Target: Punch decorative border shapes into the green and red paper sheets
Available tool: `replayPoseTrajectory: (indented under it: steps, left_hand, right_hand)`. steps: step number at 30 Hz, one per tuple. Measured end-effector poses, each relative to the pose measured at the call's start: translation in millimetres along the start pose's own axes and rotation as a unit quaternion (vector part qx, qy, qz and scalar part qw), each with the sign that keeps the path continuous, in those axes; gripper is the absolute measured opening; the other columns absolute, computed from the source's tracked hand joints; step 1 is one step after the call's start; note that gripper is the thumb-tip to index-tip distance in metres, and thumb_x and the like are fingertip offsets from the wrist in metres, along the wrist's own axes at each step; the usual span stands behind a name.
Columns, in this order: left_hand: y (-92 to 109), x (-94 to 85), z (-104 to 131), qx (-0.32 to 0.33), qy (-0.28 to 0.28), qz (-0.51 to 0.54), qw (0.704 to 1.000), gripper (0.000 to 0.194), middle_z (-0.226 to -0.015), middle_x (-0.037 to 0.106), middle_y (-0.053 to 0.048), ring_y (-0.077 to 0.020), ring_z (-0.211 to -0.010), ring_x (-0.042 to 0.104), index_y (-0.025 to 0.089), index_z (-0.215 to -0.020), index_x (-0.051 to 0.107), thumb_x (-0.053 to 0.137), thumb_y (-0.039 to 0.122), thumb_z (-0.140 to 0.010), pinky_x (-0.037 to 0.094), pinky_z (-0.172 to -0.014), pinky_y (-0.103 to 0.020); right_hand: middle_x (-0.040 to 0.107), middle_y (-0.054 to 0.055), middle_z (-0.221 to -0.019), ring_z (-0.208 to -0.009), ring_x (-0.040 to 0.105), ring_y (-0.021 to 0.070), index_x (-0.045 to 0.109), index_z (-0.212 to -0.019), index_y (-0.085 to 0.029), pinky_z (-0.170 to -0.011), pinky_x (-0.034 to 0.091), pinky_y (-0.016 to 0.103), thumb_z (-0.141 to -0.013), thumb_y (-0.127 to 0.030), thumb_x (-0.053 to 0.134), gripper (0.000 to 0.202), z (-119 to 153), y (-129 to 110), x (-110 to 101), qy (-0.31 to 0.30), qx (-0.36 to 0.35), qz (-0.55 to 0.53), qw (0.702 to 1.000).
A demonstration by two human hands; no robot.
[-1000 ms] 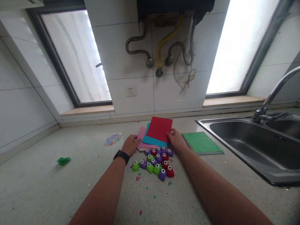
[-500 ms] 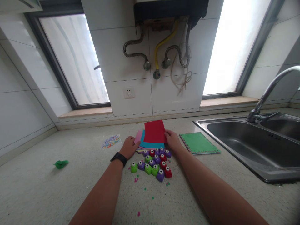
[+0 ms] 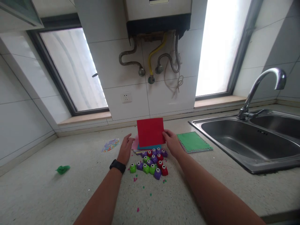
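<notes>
My right hand (image 3: 172, 140) pinches the right edge of a red sheet of paper (image 3: 150, 132), which is tilted up above a stack of coloured paper. Pink paper (image 3: 134, 144) and blue paper (image 3: 150, 147) show from under it. Just left of the stack, my left hand (image 3: 127, 147) is open with its fingers apart, a watch on its wrist; it holds nothing. In front of the stack several small craft punches in purple, green and red (image 3: 164, 170) are grouped on the counter.
To the right lies a pile of sheets with a punched green one (image 3: 194, 141) on top, beside the steel sink (image 3: 225, 134) and its faucet (image 3: 255, 84). On the left are a patterned plastic piece (image 3: 110, 145) and a crumpled green scrap (image 3: 62, 169). Small paper cutouts (image 3: 138, 209) dot the counter.
The red sheet has been raised and tilted more upright by my right hand. My left hand has let go of the stack's edge and moved slightly left. The camera view has shifted.
</notes>
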State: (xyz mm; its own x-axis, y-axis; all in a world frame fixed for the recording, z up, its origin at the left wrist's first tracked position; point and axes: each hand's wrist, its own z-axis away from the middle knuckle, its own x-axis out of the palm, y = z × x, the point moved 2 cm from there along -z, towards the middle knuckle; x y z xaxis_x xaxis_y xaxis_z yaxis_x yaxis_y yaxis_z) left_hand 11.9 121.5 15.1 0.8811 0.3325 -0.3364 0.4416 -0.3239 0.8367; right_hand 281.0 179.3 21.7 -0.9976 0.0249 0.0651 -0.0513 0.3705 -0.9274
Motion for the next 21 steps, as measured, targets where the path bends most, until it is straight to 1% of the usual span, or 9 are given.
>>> replayPoseTrajectory:
  steps: [3,5,7,9,12,14,17,19,21]
  left_hand:
    - [32.2,0.9,18.6,0.002,-0.059,0.062,0.996,0.061,-0.116,0.071,-0.013,-0.0231,-0.094,0.067,0.017,-0.138,0.055,0.037,0.06,-0.099,0.054,-0.075,-0.034]
    - [47.4,1.9,35.1,-0.023,-0.122,0.167,0.978,0.059,-0.113,0.073,-0.014,-0.0247,-0.093,0.068,0.016,-0.132,0.061,0.055,0.06,-0.093,0.054,-0.078,-0.035]
    - [53.6,0.8,53.4,-0.072,-0.152,0.218,0.961,0.055,-0.1,0.076,-0.011,-0.023,-0.081,0.069,0.016,-0.123,0.066,0.064,0.058,-0.087,0.054,-0.073,-0.034]
    - [51.8,-2.9,71.8,-0.127,-0.169,0.218,0.953,0.049,-0.084,0.075,-0.009,-0.0195,-0.066,0.065,0.014,-0.107,0.07,0.069,0.057,-0.083,0.052,-0.061,-0.03]
    - [42.2,-12.5,94.9,-0.166,-0.183,0.195,0.949,0.045,-0.062,0.066,-0.004,-0.0132,-0.048,0.054,0.014,-0.082,0.068,0.07,0.059,-0.082,0.043,-0.048,-0.025]
    - [35.3,-19.5,104.8,-0.173,-0.171,0.184,0.952,0.044,-0.059,0.065,-0.003,-0.0118,-0.045,0.052,0.014,-0.08,0.067,0.07,0.058,-0.082,0.042,-0.045,-0.024]
    - [28.0,-25.4,110.5,-0.186,-0.128,0.178,0.958,0.048,-0.057,0.066,-0.005,-0.0125,-0.044,0.052,0.015,-0.075,0.066,0.068,0.062,-0.081,0.041,-0.043,-0.024]
    - [26.5,-25.2,109.9,-0.189,-0.119,0.169,0.96,0.047,-0.056,0.065,-0.004,-0.013,-0.045,0.052,0.015,-0.075,0.067,0.068,0.061,-0.082,0.041,-0.044,-0.024]
    - [26.3,-23.3,108.3,-0.191,-0.126,0.174,0.958,0.045,-0.058,0.065,-0.004,-0.0142,-0.048,0.054,0.015,-0.076,0.067,0.067,0.06,-0.083,0.042,-0.046,-0.025]
  right_hand:
    - [0.078,0.006,-0.097,-0.09,0.07,0.0248,0.075,-0.097,-0.021,-0.083,0.055,0.036,-0.083,-0.042,0.064,0.028,19.4,-18.9,6.0,-0.048,0.013,-0.027,0.998]
    - [0.078,0.005,-0.093,-0.088,0.07,0.0247,0.075,-0.097,-0.021,-0.081,0.055,0.036,-0.083,-0.042,0.064,0.027,31.1,-29.2,9.9,-0.07,0.018,-0.038,0.997]
    - [0.077,0.004,-0.09,-0.085,0.07,0.0238,0.075,-0.094,-0.021,-0.078,0.055,0.035,-0.083,-0.041,0.064,0.025,42.0,-37.0,13.5,-0.094,0.026,-0.043,0.994]
    - [0.076,0.004,-0.087,-0.079,0.069,0.0225,0.075,-0.092,-0.022,-0.073,0.054,0.034,-0.084,-0.04,0.065,0.023,52.3,-42.5,16.3,-0.119,0.039,-0.043,0.991]
    - [0.076,0.004,-0.091,-0.078,0.067,0.0201,0.074,-0.094,-0.022,-0.071,0.053,0.031,-0.086,-0.04,0.065,0.022,65.7,-48.3,18.1,-0.17,0.049,-0.034,0.984]
    - [0.074,0.004,-0.09,-0.078,0.065,0.0185,0.073,-0.094,-0.021,-0.071,0.051,0.031,-0.088,-0.04,0.065,0.021,71.8,-50.5,18.5,-0.217,0.044,-0.002,0.975]
    - [0.072,0.004,-0.091,-0.077,0.063,0.0174,0.07,-0.098,-0.021,-0.07,0.05,0.03,-0.089,-0.042,0.067,0.023,76.0,-49.4,18.9,-0.278,0.048,0.019,0.959]
    - [0.07,0.004,-0.088,-0.074,0.062,0.0167,0.068,-0.097,-0.02,-0.067,0.049,0.029,-0.089,-0.044,0.068,0.025,75.9,-46.2,18.8,-0.298,0.05,0.02,0.953]
    - [0.067,0.002,-0.081,-0.069,0.059,0.0157,0.067,-0.091,-0.02,-0.063,0.046,0.028,-0.089,-0.046,0.068,0.026,74.3,-42.7,18.1,-0.294,0.045,0.036,0.954]
